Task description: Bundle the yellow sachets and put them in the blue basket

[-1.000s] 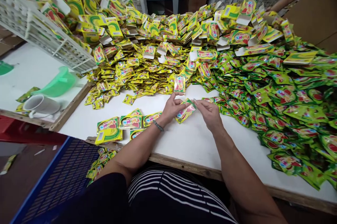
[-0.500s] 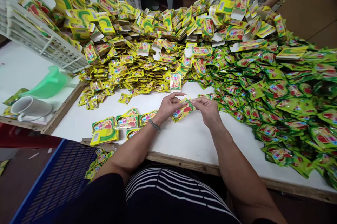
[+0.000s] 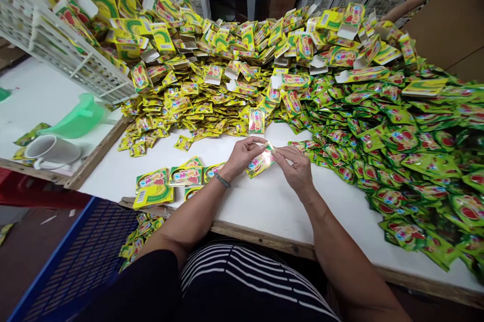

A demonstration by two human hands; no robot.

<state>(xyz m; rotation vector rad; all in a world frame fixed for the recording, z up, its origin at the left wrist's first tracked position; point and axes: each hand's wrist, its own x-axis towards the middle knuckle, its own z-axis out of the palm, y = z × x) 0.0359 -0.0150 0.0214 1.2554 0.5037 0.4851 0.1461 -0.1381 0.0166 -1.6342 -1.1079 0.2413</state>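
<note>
Both hands meet over the white table [image 3: 264, 201], close to its front edge. My left hand [image 3: 242, 155] grips a small yellow-green carton [image 3: 259, 163] from the left, fingers curled round it. My right hand [image 3: 295, 166] pinches the carton's upper right end, where a white flap shows. A beaded bracelet sits on my left wrist. A few filled cartons [image 3: 170, 178] lie flat just left of my left forearm.
A heap of yellow sachets [image 3: 196, 105] lies at centre left, green sachets [image 3: 408, 145] spread to the right, and open cartons [image 3: 302, 40] are piled behind. A white crate [image 3: 68, 55] tips from the upper left. A white mug [image 3: 51, 150] and green scoop [image 3: 77, 120] rest on the left tray; a blue crate [image 3: 86, 256] stands below.
The hands stay together on the carton; the right fingers have shifted up onto its end flap. The camera view has moved slightly.
</note>
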